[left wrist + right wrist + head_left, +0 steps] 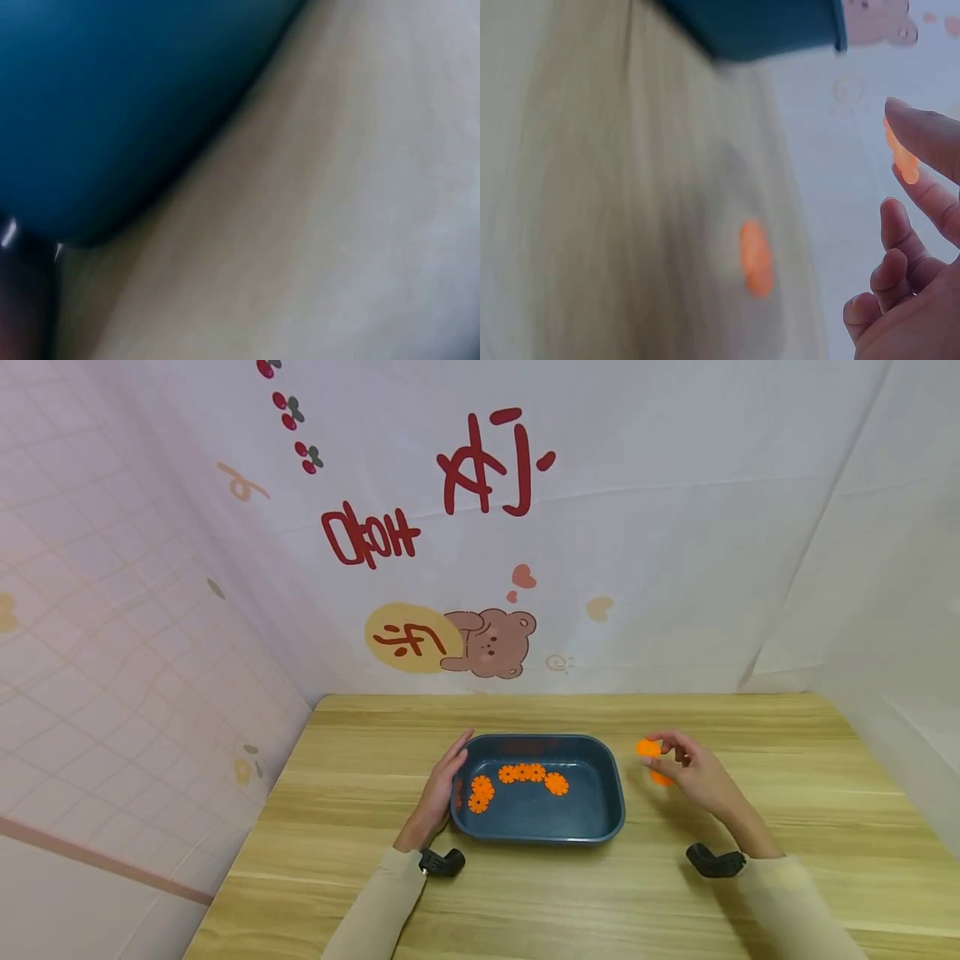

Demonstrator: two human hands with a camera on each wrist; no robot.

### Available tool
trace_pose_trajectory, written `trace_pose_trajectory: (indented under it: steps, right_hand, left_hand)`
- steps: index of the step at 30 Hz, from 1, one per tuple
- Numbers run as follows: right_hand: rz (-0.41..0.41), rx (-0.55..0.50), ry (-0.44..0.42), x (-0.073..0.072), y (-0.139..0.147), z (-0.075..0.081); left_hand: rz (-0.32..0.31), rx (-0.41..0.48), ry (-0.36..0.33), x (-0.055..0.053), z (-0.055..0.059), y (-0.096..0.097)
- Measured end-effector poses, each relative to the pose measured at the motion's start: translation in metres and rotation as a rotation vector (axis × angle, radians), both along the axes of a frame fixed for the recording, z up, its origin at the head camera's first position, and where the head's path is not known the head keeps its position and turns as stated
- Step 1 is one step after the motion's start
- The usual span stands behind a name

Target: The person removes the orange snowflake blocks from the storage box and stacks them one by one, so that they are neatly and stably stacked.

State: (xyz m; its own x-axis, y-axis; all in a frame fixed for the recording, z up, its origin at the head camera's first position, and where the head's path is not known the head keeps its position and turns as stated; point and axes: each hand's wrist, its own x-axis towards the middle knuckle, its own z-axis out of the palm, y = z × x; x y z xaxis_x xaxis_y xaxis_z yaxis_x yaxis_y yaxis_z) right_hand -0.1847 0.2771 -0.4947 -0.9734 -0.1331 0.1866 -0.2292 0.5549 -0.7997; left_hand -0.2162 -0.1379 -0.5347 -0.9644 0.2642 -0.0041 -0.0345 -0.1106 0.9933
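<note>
Brightly orange, thin, bumpy-edged disc (pixel 647 747), pinched by right hand (pixel 699 777)

Smooth moulded plastic, by the look of it, in the dark blue tray (pixel 517 818), with a thin line of gloss along the near rim and a duller finish over the floor. Plastic too, thin, flat and matt, for the notched orange discs (pixel 557 784) inside, and likewise for the orange disc (pixel 648 747) at the right. Wood-grained and smooth across the bench (pixel 555 902), with a low satin finish. Printed cloth at the far backdrop (pixel 675 527), matt and lightly creased; softly wavy in the left backdrop (pixel 112 652). Soft matt cloth in the beige sleeves (pixel 382 893); hard, dull black plastic on the wrist mounts (pixel 716 862).
</note>
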Motion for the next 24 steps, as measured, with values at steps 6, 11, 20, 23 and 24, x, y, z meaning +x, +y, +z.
trace_pose_trajectory:
  steps: [6, 11, 20, 23, 24]
  right_hand:
    - [-0.005, 0.031, -0.041, 0.002, 0.019, -0.011]
    - [0.0, 0.053, -0.065, 0.002, 0.028, -0.02]
    - [0.029, 0.036, -0.062, 0.001, 0.033, -0.031]
    - [0.038, 0.048, -0.054, 0.0, 0.032, -0.033]
    - [0.038, 0.054, -0.055, 0.0, 0.032, -0.033]
  left_hand:
    - [0.0, 0.004, 0.008, 0.0, 0.0, 0.0]
    - [0.001, -0.004, 0.01, -0.001, 0.001, 0.0]
    - [-0.003, 0.018, 0.01, 0.0, 0.001, 0.001]
    - [-0.005, 0.021, 0.009, 0.0, 0.002, 0.0]
    - [-0.005, 0.019, 0.009, 0.0, 0.002, 0.0]
